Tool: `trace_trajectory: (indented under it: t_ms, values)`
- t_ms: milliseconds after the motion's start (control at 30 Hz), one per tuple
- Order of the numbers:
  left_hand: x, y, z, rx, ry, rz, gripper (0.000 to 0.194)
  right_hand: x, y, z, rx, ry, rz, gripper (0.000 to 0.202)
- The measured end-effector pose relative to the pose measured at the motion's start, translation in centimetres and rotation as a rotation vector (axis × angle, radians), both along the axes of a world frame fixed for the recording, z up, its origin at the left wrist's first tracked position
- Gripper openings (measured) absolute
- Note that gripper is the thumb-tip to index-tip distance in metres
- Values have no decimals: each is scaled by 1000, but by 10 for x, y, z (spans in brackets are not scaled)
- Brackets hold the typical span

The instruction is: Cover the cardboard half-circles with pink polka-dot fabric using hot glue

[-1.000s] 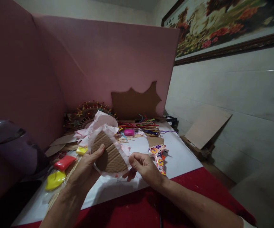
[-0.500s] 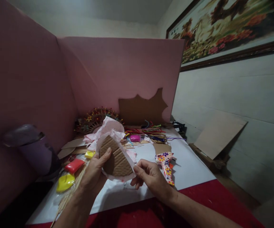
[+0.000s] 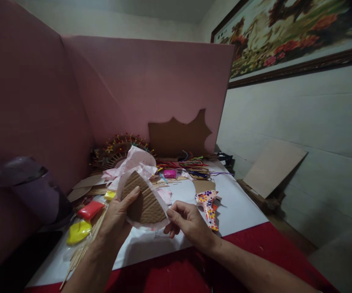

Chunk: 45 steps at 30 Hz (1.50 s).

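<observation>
Over the near half of the worktop [image 3: 240, 211], in the head view, the cardboard piece [image 3: 145, 203] is held up in both hands, ridged brown face toward the wearer and tilted, its point upward and a curved side below. A pale pink covering [image 3: 122, 187] shows as a margin around it; whether that is cloth or thin paper is hard to tell.

The left hand [image 3: 119, 213] is closed on the left side of the piece, thumb flat on the brown face and fingers mostly hidden beneath. The right hand [image 3: 186, 221] has thumb and forefinger brought together at the lower right corner, apparently pinching the margin, with the other fingers loosely curled.

The piece looks light and fairly stiff, though its ridges suggest it would crease if bent hard; the margin looks soft, thin and easy to wrinkle or tear. Flat thumb pressure on the brown face should steady it, while the margin seems best taken lightly, close to the board's edge. Neither surface looks slippery.

To the right of the hands, a flowered glue gun [image 3: 208, 207] lies toward the worktop's right edge, with scissors [image 3: 199, 173] and a magenta packet [image 3: 170, 173] farther back. Along the left edge lie a red packet [image 3: 90, 210], a yellow packet [image 3: 78, 232] and thin wooden sticks [image 3: 81, 256]. A scalloped brown board [image 3: 179, 138] stands at the back edge against a pink panel [image 3: 151, 81].
</observation>
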State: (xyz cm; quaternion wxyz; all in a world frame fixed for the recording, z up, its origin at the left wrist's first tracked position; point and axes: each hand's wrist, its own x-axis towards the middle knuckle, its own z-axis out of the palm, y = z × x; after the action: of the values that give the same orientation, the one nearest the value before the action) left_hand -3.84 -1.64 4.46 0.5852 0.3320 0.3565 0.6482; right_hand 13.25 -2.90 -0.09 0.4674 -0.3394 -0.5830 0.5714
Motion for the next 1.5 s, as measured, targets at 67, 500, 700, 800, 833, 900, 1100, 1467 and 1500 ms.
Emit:
trace_trajectory:
  t_ms: [67, 500, 700, 800, 833, 900, 1100, 1467, 1500]
  values:
    - [-1, 1, 0, -8, 4, -9, 30, 0, 1, -1, 11, -11, 0, 39]
    - [6, -5, -5, -26, 37, -167, 27, 3, 4, -4, 254, -95, -139, 19]
    - [13, -8, -11, -33, 31, -223, 21, 4, -2, -4, 618, -254, -354, 8]
    - [16, -9, -12, -41, -5, -201, 24, 6, -5, -5, 870, -373, -357, 20]
    - [17, -9, -13, -44, -12, -188, 25, 7, -6, -6, 925, -437, -353, 24]
    - [19, -9, -13, -52, -17, -170, 27, 8, -6, -9, 1018, -603, -354, 31]
    - [22, -7, -15, -70, 15, -129, 32, 8, -6, -10, 1121, -771, -373, 28]
    - [20, -11, -21, -110, 65, -312, 31, 4, 1, -1, 437, -307, -384, 17]
    - [19, -11, -22, -110, 63, -331, 30, 4, 1, -1, 429, -289, -377, 17]
